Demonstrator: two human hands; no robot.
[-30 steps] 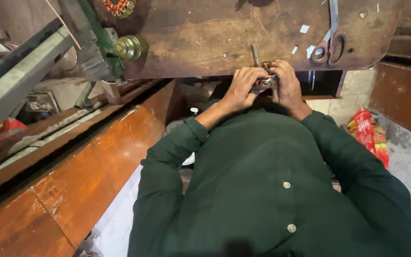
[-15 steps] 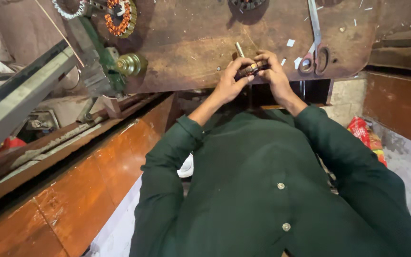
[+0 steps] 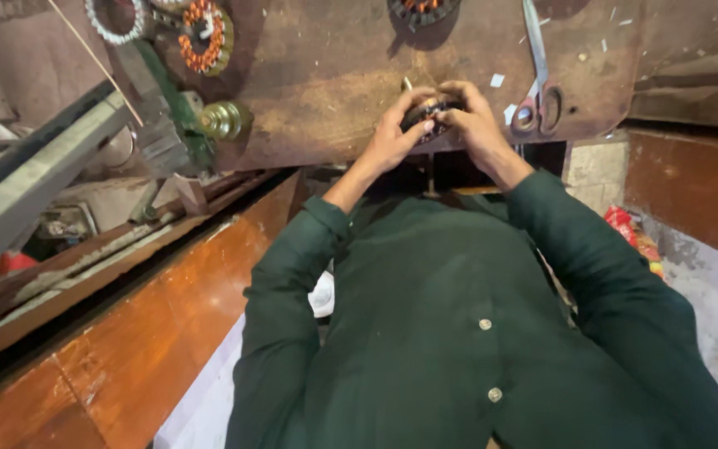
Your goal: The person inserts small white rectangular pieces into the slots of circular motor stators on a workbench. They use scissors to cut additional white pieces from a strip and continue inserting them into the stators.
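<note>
- A small round part [image 3: 430,112], dark with metallic glints, is being held between both hands at about 12 o'clock, just above the near edge of the bench [image 3: 326,91].
- The left hand [image 3: 392,133] is being pressed against the part from 9 o'clock, its fingers curled closed around the part's left side.
- The right hand [image 3: 475,125] is being wrapped over the part from 3 o'clock, fingers bent over its top, thumb tucked in toward the left hand; the two hands are touching.
- What lies under the fingers cannot be told, since most of the part is being covered.
- Scissors [image 3: 537,91] are being left lying at 1 o'clock of the hands, just beside the right hand, handles toward the person.
- A wound stator [image 3: 206,33] with orange coils is being seen at 10 o'clock, well apart from the hands.
- A brass knob [image 3: 224,120] is being shown at 9 o'clock, at the bench's left edge.
- Another stator [image 3: 422,10] is being cut off by the top edge at 12 o'clock.
- Green sleeves [image 3: 292,274] are being worn on both arms.
</note>
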